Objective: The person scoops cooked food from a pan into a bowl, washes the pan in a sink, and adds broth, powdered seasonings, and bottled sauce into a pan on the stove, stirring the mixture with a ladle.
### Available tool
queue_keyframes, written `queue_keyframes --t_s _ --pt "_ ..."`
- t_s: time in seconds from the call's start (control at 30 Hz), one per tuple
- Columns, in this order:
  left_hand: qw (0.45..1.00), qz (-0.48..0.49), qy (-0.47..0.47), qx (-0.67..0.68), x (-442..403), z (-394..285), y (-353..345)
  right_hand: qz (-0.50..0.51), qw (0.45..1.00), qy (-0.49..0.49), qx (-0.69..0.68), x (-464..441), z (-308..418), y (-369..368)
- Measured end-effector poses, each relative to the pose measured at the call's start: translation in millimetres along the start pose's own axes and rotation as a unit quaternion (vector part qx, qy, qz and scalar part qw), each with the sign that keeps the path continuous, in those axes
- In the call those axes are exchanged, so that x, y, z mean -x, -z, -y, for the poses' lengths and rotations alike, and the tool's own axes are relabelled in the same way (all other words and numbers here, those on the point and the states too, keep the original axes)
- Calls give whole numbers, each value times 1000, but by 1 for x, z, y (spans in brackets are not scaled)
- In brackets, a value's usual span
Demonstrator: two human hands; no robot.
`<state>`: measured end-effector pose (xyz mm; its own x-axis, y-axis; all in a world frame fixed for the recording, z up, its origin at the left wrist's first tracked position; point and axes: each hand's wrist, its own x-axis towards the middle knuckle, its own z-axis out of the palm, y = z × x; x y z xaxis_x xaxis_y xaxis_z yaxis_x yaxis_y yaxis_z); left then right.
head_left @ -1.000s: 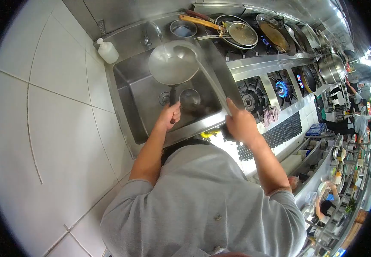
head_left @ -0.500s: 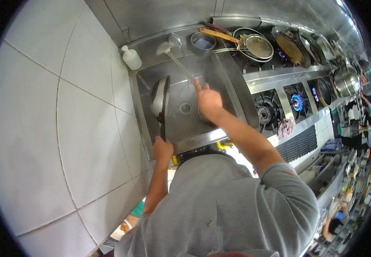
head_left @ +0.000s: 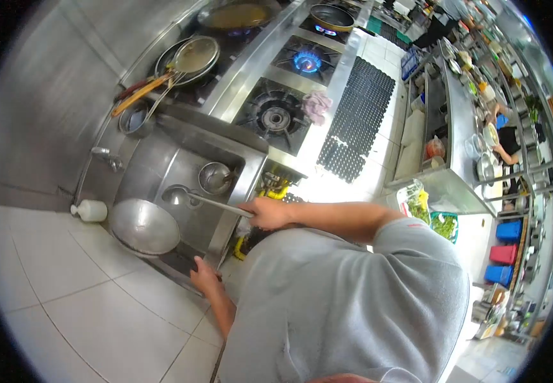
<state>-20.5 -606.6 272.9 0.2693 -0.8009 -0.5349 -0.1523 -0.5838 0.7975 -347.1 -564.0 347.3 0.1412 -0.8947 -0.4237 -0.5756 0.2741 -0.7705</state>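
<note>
A round metal wok (head_left: pixel 145 226) is tilted over the left side of the steel sink (head_left: pixel 137 167), its bowl facing up. My left hand (head_left: pixel 207 278) is closed at the wok's handle end, beside the sink's front edge; the dark handle barely shows. My right hand (head_left: pixel 267 213) is wrapped round the long handle of a metal ladle (head_left: pixel 219 204). The ladle's head hangs over the sink, to the right of the wok. A small metal pot (head_left: pixel 214 177) sits in the sink beyond the ladle.
A white bottle (head_left: pixel 90 210) and a faucet (head_left: pixel 106 157) are at the sink's back edge. Pans with a strainer (head_left: pixel 196 54) stand on the rear stove. One front burner (head_left: pixel 307 61) burns blue. A pink cloth (head_left: pixel 316 106) lies by the stove; another person (head_left: pixel 506 137) works farther right.
My view has turned toward the right. The wok has gone from edge-on to bowl facing up. The ladle has moved from near the faucet to over the sink.
</note>
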Motion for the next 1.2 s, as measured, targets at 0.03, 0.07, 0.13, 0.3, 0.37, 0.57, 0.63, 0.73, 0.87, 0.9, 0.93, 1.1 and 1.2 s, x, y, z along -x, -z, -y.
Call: queue_keyframes --t_s 0.03,0.07,0.13,0.3,0.37,0.57,0.63,0.73,0.87,0.9,0.93,1.1,1.2 --pt "999 15 0 48 10 2 -3 2 996 8 -85 26 0 14" --pt "995 31 2 97 17 3 -9 5 985 17 -169 52 -1 28" --pt "986 94 3 138 43 -10 -19 5 964 33 -263 105 1 65" --pt "918 293 -45 263 133 -46 -88 15 878 101 -467 220 -58 133" --pt "904 337 -45 260 174 -63 -135 -54 926 35 -373 268 -94 153" --pt "772 595 -44 218 238 -52 -299 -273 910 44 -309 412 -191 160" --pt "737 648 -19 188 270 -53 -352 -354 889 20 -289 444 -202 164" --pt "700 699 21 146 319 -52 -427 -419 870 -49 -254 480 -223 178" --pt "640 756 119 73 350 -44 -521 -523 818 -72 -226 491 -282 187" --pt "622 769 141 52 357 -42 -546 -527 812 -92 -233 493 -298 192" --pt "603 781 162 31 366 -41 -572 -531 805 -111 -240 493 -317 198" --pt "538 810 231 -18 412 -45 -714 -578 763 -173 -231 502 -408 258" --pt "531 804 258 -66 435 -62 -807 -574 748 -222 -247 511 -456 319"
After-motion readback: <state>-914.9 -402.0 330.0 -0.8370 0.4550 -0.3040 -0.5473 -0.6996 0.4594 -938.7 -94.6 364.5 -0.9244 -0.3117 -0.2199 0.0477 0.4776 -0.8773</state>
